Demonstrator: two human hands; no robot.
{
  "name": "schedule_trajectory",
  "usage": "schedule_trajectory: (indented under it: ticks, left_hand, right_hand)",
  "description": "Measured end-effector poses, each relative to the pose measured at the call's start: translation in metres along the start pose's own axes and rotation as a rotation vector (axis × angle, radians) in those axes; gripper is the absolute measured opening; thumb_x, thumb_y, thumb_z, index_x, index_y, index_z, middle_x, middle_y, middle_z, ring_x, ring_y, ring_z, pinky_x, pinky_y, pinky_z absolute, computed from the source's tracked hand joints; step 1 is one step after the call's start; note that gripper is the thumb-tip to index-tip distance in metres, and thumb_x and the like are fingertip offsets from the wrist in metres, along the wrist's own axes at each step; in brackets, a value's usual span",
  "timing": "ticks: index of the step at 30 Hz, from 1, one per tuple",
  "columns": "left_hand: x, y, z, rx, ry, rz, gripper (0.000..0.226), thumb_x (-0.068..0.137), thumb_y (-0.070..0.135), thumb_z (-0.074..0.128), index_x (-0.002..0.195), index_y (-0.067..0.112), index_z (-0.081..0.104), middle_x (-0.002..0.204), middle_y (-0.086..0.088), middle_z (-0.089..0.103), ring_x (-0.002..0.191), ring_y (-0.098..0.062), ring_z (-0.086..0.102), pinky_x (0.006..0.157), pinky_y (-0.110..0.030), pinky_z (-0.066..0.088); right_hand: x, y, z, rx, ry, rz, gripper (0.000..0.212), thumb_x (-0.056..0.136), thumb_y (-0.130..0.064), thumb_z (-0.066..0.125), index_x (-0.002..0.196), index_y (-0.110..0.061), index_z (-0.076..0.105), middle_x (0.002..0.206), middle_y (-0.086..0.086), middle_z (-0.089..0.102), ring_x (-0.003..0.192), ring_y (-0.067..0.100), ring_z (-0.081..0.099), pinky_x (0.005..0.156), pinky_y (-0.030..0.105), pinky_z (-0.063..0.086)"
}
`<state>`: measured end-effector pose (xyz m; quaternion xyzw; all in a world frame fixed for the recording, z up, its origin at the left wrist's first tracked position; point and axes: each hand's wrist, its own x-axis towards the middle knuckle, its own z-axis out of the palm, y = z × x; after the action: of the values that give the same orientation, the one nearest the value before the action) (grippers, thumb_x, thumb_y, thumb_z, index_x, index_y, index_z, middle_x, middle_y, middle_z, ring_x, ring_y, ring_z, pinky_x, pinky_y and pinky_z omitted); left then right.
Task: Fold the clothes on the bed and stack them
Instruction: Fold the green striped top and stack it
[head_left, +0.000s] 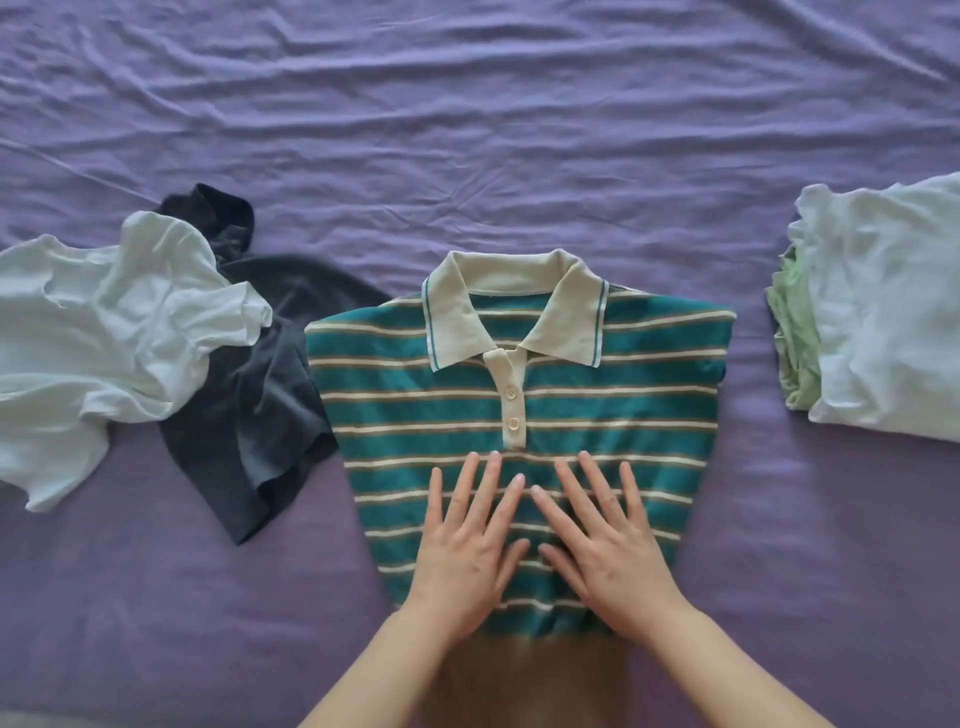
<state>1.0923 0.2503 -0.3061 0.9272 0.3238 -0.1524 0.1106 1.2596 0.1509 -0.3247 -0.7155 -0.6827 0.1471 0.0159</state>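
A teal striped polo shirt (613, 395) with a cream collar lies face up in the middle of the bed, its sleeves tucked under. My left hand (465, 551) and my right hand (605, 545) both rest flat on its lower front, fingers straight and spread, index fingertips almost touching. To the left lie a crumpled white shirt (104, 338) and, partly under it, a dark navy garment (265, 395). At the right edge sits a folded stack: a white garment (888, 322) on top of a light green one (795, 332).
The purple bedsheet (467, 130) is wrinkled and stretches wide behind the shirt. Bare sheet also lies between the polo and the folded stack, and at the front left and front right.
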Motion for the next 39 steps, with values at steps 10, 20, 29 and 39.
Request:
schedule_trajectory:
  ticks: [10, 20, 29, 39]
  left_hand:
    - [-0.024, -0.041, 0.005, 0.040, -0.021, 0.151, 0.057, 0.089, 0.054, 0.037, 0.138, 0.025, 0.045, 0.147, -0.008, 0.041, 0.135, -0.031, 0.037, 0.107, -0.058, 0.028]
    - [-0.098, -0.061, 0.017, -0.063, -0.031, 0.520, 0.027, 0.051, 0.029, 0.079, 0.072, 0.034, 0.064, 0.116, -0.006, 0.065, 0.119, -0.036, 0.054, 0.095, -0.050, 0.049]
    - [-0.092, -0.059, 0.020, -0.175, -0.021, 0.405, 0.010, 0.059, 0.039, 0.057, 0.064, 0.035, 0.065, 0.106, 0.007, 0.067, 0.106, -0.030, 0.062, 0.084, -0.042, 0.052]
    - [-0.034, -0.073, -0.023, -1.242, -0.080, -0.648, 0.020, 0.094, 0.035, 0.054, 0.085, 0.018, 0.062, 0.081, 0.002, 0.062, 0.077, -0.017, 0.056, 0.067, -0.030, 0.046]
  right_hand:
    - [-0.045, -0.002, 0.010, -0.018, -0.011, 0.234, 0.055, 0.097, -0.050, 0.013, 0.142, -0.024, 0.031, 0.148, 0.012, 0.031, 0.138, 0.034, 0.025, 0.111, 0.055, 0.018]
    - [-0.110, -0.076, 0.014, 0.218, 0.032, 0.141, 0.016, 0.073, -0.030, 0.064, 0.078, -0.032, 0.049, 0.129, 0.006, 0.058, 0.128, 0.024, 0.040, 0.105, 0.041, 0.027]
    - [-0.107, -0.062, 0.009, 0.164, -0.216, 0.132, 0.051, 0.044, -0.035, 0.085, 0.084, -0.038, 0.053, 0.130, -0.001, 0.056, 0.123, 0.025, 0.047, 0.098, 0.040, 0.031]
    - [-0.056, -0.041, -0.038, 1.151, 0.132, 0.752, 0.016, 0.092, -0.024, 0.053, 0.106, -0.029, 0.059, 0.113, -0.004, 0.062, 0.100, -0.001, 0.056, 0.088, 0.012, 0.039]
